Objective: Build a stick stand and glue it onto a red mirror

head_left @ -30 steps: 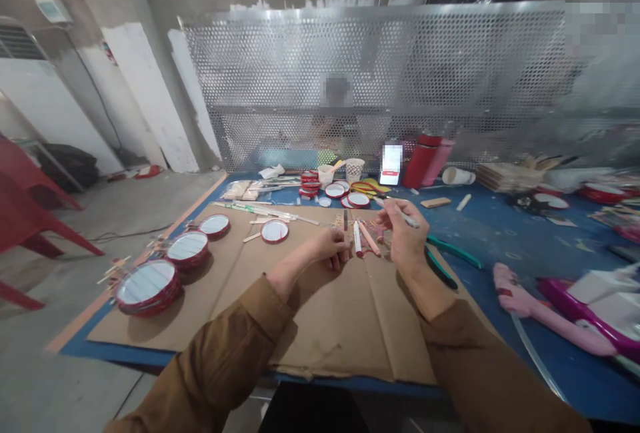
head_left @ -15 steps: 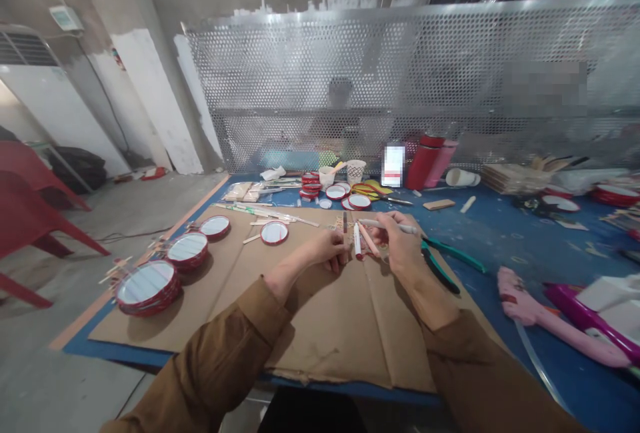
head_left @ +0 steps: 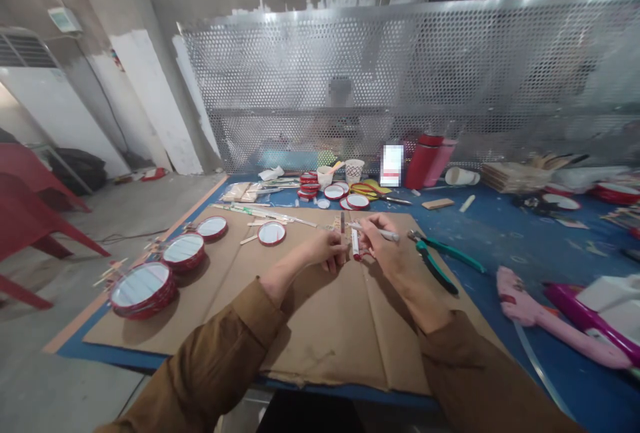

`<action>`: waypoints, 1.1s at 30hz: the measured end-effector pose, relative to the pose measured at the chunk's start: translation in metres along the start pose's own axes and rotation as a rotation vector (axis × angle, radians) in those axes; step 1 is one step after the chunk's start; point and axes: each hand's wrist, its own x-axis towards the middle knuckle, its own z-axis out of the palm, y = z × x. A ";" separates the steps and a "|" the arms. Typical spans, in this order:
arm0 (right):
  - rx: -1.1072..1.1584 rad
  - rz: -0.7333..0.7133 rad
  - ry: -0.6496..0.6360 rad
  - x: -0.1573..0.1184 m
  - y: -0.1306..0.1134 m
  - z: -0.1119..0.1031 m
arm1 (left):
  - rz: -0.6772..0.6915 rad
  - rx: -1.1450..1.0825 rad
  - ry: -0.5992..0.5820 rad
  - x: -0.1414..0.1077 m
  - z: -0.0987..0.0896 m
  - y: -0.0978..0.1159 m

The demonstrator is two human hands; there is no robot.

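My left hand [head_left: 327, 250] is closed, pinching a small flat stick [head_left: 343, 221] that stands upright, with a brownish-grey face. In the fingers of my right hand [head_left: 383, 238] is a pale grey marker pen [head_left: 389, 234], its tip pointing left at the stick. A white marker with a red end [head_left: 355, 245] lies on the cardboard sheet [head_left: 310, 343] between both hands. Small tan bits lie behind the fingers, too blurred to name. Green-handled pliers [head_left: 436, 266] rest to the right of my right hand.
Three red-rimmed round drum-like pieces [head_left: 143, 284] line the cardboard's left side. A round red-rimmed disc [head_left: 272, 234] lies nearer. Cups [head_left: 355, 171], scissors [head_left: 373, 192], a phone [head_left: 391, 165] and a red bottle [head_left: 423, 162] stand or lie behind. A pink glue gun [head_left: 555, 326] lies right.
My right hand has moved left with the marker pen, bringing its tip closer to the stick. It now covers a peach marker seen before. My left hand stays almost still.
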 end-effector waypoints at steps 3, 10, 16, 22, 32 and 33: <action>-0.029 -0.027 0.005 -0.001 -0.001 0.000 | -0.005 0.009 -0.002 0.000 0.000 0.000; -0.068 -0.025 0.004 -0.001 -0.002 0.000 | -0.016 0.012 -0.011 0.001 -0.001 -0.001; -0.038 -0.026 0.001 -0.001 0.000 0.001 | -0.006 0.015 -0.008 0.003 -0.001 -0.004; -0.079 -0.019 0.000 -0.003 -0.004 0.000 | -0.016 0.011 -0.008 0.000 -0.001 0.000; -0.031 -0.010 -0.007 -0.003 -0.003 0.001 | 0.002 0.013 -0.001 0.004 0.000 -0.005; -0.033 -0.008 -0.009 -0.003 -0.003 0.001 | -0.003 0.015 -0.004 0.004 0.000 -0.005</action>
